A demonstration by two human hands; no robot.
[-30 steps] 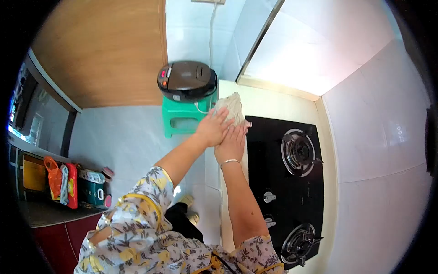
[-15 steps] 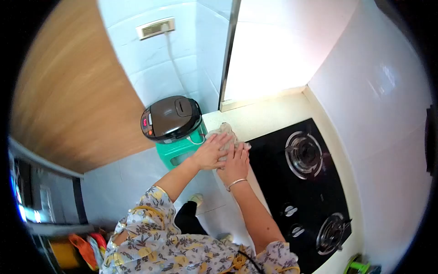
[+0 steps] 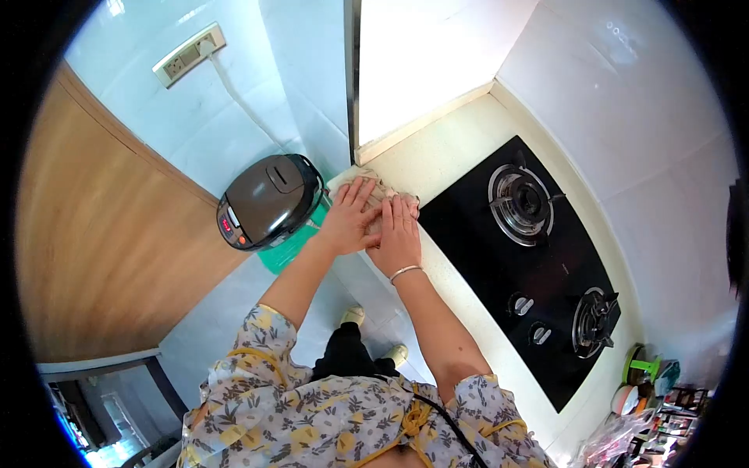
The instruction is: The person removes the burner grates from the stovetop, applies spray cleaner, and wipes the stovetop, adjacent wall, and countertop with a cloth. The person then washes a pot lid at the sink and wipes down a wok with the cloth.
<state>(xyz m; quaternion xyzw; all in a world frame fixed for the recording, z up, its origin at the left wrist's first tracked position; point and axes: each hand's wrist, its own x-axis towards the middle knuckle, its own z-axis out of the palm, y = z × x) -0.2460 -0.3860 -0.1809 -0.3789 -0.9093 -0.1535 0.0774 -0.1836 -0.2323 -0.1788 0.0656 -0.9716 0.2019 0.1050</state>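
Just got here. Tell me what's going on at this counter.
A person has the left hand and right hand side by side on a crumpled cloth, pressing it, it seems, onto the end of the pale counter. The cloth lies beside the black gas stove, where no pot stands. To the left, a rice cooker sits lid down on a green stool, its display lit.

Left arm (image 3: pixel 293 285) and right arm (image 3: pixel 442 335) extended forward, converging. Left hand (image 3: pixel 348 225) and right hand (image 3: pixel 398 242) palm-down, side by side near left corner of surface (image 3: pixel 449 144). Left fingers slightly spread; right fingers closer together.
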